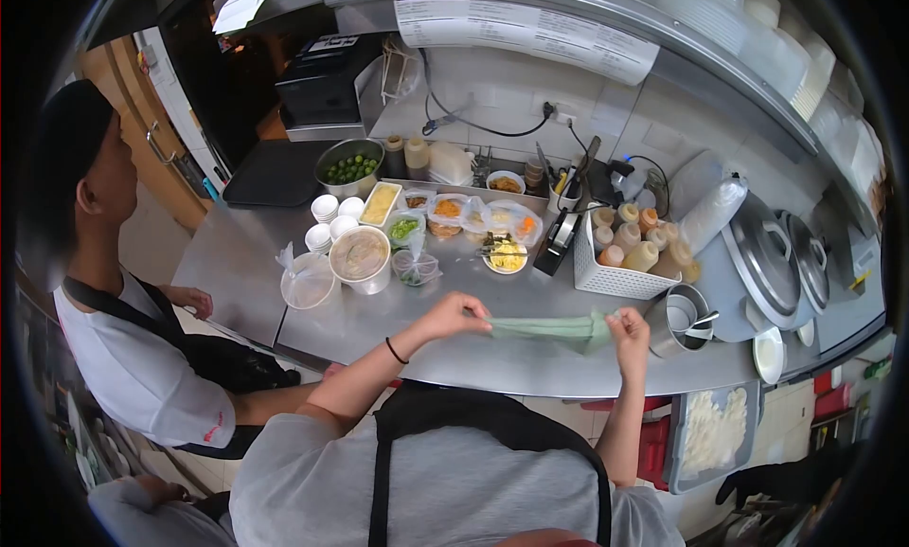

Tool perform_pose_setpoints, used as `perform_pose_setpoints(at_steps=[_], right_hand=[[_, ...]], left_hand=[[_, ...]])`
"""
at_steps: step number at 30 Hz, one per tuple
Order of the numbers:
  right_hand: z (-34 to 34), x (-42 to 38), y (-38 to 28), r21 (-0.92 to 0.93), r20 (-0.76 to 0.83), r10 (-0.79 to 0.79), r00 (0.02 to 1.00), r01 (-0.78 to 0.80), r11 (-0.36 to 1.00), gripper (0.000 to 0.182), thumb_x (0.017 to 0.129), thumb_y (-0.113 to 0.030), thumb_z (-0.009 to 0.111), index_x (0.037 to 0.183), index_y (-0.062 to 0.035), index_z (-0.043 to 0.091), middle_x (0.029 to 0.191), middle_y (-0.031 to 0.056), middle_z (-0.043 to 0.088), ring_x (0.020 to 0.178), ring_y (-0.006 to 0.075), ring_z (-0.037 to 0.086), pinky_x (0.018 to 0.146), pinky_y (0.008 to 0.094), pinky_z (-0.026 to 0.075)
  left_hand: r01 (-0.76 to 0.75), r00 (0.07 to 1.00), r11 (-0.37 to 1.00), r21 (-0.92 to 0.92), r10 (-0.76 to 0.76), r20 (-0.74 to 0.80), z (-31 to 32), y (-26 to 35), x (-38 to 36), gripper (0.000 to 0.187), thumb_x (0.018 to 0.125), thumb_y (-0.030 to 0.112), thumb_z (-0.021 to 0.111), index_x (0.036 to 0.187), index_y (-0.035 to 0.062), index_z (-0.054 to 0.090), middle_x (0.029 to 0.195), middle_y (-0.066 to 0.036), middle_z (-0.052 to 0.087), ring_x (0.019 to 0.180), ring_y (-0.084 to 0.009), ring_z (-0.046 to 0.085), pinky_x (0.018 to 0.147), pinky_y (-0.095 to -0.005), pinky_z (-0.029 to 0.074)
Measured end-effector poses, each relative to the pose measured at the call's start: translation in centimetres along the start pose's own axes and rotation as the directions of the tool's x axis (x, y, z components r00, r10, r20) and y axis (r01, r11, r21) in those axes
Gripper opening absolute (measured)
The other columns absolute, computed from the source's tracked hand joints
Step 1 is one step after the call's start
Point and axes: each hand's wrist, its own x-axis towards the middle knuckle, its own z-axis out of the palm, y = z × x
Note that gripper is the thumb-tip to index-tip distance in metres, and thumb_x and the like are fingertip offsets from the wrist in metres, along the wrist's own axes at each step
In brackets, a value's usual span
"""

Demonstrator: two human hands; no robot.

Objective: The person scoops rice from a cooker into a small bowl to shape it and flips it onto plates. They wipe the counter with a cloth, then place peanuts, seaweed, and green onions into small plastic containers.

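A thin, pale green, partly see-through plastic bag [549, 328] is stretched sideways above the near edge of the steel counter. Its left end is pinched between the thumb and fingers of my left hand [456, 317]. At the other end, where the material bunches up, my right hand [628, 335] grips it. Beyond the bag stands a small bowl of yellow pieces [508, 255] with a utensil across it. To the right of my right hand is a steel pot [674, 324] with ladles in it.
Tubs [361, 259], bagged toppings and a bowl of green citrus fruit [350, 168] stand at the back left. A white basket [620, 277] holds several sauce bottles. A tape dispenser [559, 239] sits beside it. A co-worker [142, 329] stands close on the left.
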Motion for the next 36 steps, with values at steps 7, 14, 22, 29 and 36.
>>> perform_pose_setpoints(at_steps=[7, 14, 22, 29, 36], right_hand=[[-6.1, 2.4, 9.8, -0.146, -0.301, -0.077, 0.950, 0.033, 0.989, 0.013, 0.079, -0.012, 0.060, 0.088, -0.0021, 0.057, 0.066, -0.0019, 0.053, 0.058, 0.0068, 0.045, 0.056, 0.0200, 0.035], [-0.8, -4.5, 16.6, -0.949, 0.117, -0.017, 0.993, 0.117, 0.292, 0.027, 0.070, -0.013, 0.060, 0.094, -0.0015, 0.060, 0.090, 0.0205, 0.058, 0.082, 0.0357, 0.057, 0.073, 0.0404, 0.046], [10.6, -4.2, 14.5, -0.415, 0.490, 0.015, 0.871, 0.218, 0.883, 0.017, 0.073, -0.003, 0.055, 0.089, -0.0025, 0.061, 0.076, 0.0125, 0.060, 0.067, 0.0265, 0.058, 0.064, 0.0339, 0.047], [-2.9, 3.4, 14.7, -0.152, -0.013, 0.040, 0.999, -0.042, 0.988, 0.021, 0.075, -0.001, 0.055, 0.095, -0.0032, 0.060, 0.072, 0.0030, 0.059, 0.059, 0.0097, 0.053, 0.053, 0.0234, 0.043], [-2.0, 2.7, 19.0, -0.967, 0.117, -0.077, 0.990, 0.132, 0.219, 0.019, 0.071, -0.020, 0.059, 0.066, -0.0012, 0.061, 0.078, 0.0170, 0.059, 0.082, 0.0308, 0.054, 0.074, 0.0414, 0.043]], left_hand=[[-0.050, 0.999, 0.998, 0.027, 0.050, 0.011, 2.8, 2.3, 1.1, 0.016, 0.076, 0.014, 0.066, 0.086, 0.0031, 0.063, 0.082, -0.004, 0.063, 0.075, -0.0097, 0.056, 0.068, -0.0232, 0.045], [0.013, 0.982, 0.997, -0.082, -0.028, -0.187, -1.0, -0.3, -0.3, 0.013, 0.077, 0.013, 0.064, 0.085, 0.0036, 0.062, 0.080, -0.002, 0.062, 0.072, -0.0078, 0.056, 0.064, -0.0223, 0.045], [0.091, 0.948, 0.972, -0.219, -0.152, -0.279, -2.6, 0.1, -1.6, 0.014, 0.080, 0.013, 0.062, 0.089, 0.0034, 0.061, 0.087, -0.004, 0.063, 0.077, -0.0087, 0.057, 0.067, -0.0227, 0.046], [0.028, 0.914, 0.969, -0.246, -0.124, -0.387, -5.1, -0.1, -2.5, 0.012, 0.079, 0.012, 0.062, 0.087, 0.0027, 0.061, 0.082, -0.002, 0.062, 0.074, -0.0082, 0.056, 0.062, -0.0222, 0.046], [0.058, 0.903, 0.975, -0.213, -0.142, -0.406, -6.4, 0.0, -3.7, 0.013, 0.081, 0.012, 0.060, 0.089, 0.0029, 0.060, 0.086, -0.003, 0.062, 0.076, -0.0092, 0.057, 0.065, -0.0226, 0.046]])
